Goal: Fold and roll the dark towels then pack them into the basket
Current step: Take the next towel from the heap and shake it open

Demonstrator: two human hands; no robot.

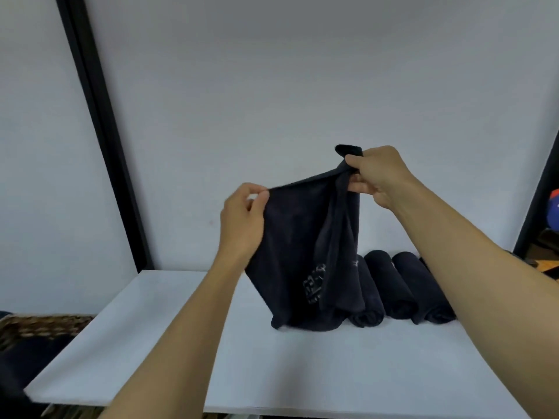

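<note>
Towel [305,237] hangs between us and the wall, bottom hem brushing the table [302,373]. Our left hand [242,219] and right hand [378,176] each pinch a top corner; its top edge runs left-right, right corner higher

A plain pale grey-white wall [272,86] fills the upper field, evenly and softly lit. A black vertical frame strip [99,131] runs from 11 o'clock down toward 9 o'clock, tilted by the wide lens. A second dark frame edge [535,195] stands at 3 o'clock. A flat white rectangular tabletop [302,373] occupies the 6 o'clock region. Beyond the frame at 3 o'clock, cluttered objects, one of them red and blue, are too blurred to identify.
</note>
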